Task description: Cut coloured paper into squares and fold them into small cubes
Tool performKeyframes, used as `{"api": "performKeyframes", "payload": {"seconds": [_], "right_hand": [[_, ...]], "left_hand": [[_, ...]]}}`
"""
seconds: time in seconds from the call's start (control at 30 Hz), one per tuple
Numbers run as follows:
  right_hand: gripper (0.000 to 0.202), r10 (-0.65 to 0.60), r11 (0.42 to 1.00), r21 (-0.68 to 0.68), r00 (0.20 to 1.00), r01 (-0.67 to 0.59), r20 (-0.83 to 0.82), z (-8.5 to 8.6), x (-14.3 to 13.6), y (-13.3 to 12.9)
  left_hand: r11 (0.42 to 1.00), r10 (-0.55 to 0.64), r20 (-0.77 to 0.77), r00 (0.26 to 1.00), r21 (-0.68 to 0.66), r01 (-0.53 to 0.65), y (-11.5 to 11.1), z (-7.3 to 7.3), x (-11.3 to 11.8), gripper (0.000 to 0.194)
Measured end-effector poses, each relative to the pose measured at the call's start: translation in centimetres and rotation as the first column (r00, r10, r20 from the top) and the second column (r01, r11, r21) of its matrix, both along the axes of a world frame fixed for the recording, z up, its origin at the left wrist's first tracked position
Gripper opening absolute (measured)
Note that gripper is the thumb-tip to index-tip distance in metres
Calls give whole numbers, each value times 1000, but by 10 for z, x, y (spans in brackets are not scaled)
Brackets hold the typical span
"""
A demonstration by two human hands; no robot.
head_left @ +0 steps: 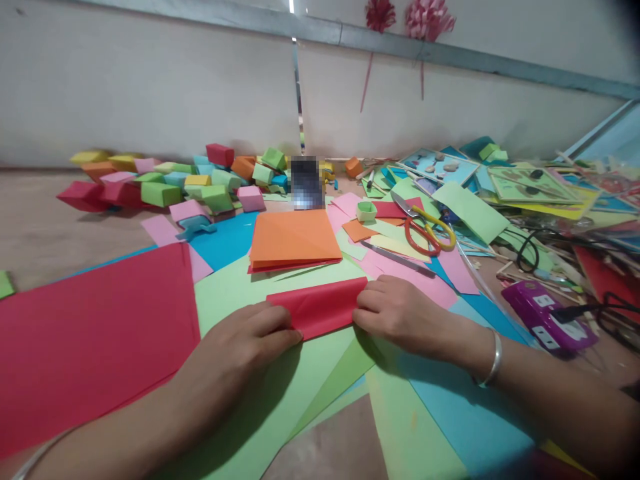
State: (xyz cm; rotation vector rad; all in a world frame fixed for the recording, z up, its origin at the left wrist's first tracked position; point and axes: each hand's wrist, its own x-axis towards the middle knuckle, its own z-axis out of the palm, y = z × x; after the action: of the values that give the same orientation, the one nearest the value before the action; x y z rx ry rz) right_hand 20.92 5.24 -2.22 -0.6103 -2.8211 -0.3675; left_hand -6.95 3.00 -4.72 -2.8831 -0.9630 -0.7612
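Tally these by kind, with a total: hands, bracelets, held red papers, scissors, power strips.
Hands: 2 (left hand, right hand)
Bracelets: 2 (left bracelet, right bracelet)
Held red paper: 1
Scissors: 1 pair
Power strip: 1
Total: 7

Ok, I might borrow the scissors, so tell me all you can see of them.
The scissors have greyish, metallic-looking blades and two differently coloured handle loops, one red-orange, one yellow. They lie open on scattered coloured paper, right of the orange paper stack, blades pointing away and to the left. Neither the left hand nor the right hand touches them.
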Motion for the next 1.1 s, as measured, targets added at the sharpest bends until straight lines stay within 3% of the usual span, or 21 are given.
{"api": "performKeyframes", "payload": {"seconds": [0.2, 0.4, 0.57, 0.7, 0.83, 0.9, 1.0, 1.1], "right_hand": [[27, 43, 999, -4, 999, -43, 4, 3, -2, -3], [29, -7, 999, 54, 999, 4, 48, 5, -10, -15], [24, -35, 999, 22, 997, 33, 67, 2, -14, -19], [17, -38, 999, -10, 996, 39, 82, 0, -14, -18], [16, -45, 997, -55, 995, 50, 87, 0, -14, -17], [20, -43, 996, -79, 995, 50, 90, -1, -14, -17], [24, -45, 991, -120, 994, 56, 96, -2, -15, -15], [29, -60, 987, -142, 994, 73, 87, -4, -15, -14]], "left_hand": [[996, -37, -148, 988, 72, 49, -3, 11, 4, 38], [969, -26, -252, 967, 230, 86, -12, 3, 10, 36], [991, -56, -385, 921, 94, 99, -13, 9, 15, 26], [994, -39, -289, 957, 85, 67, -3, 4, 17, 26], [999, 30, -235, 972, -21, -36, 11, -3, 18, 27], [994, 41, -336, 941, -83, -73, 15, 0, 21, 28], [963, 61, -567, 821, -184, -199, 16, 13, 30, 36], [911, 74, -692, 718, -247, -332, 14, 24, 41, 46]]}}
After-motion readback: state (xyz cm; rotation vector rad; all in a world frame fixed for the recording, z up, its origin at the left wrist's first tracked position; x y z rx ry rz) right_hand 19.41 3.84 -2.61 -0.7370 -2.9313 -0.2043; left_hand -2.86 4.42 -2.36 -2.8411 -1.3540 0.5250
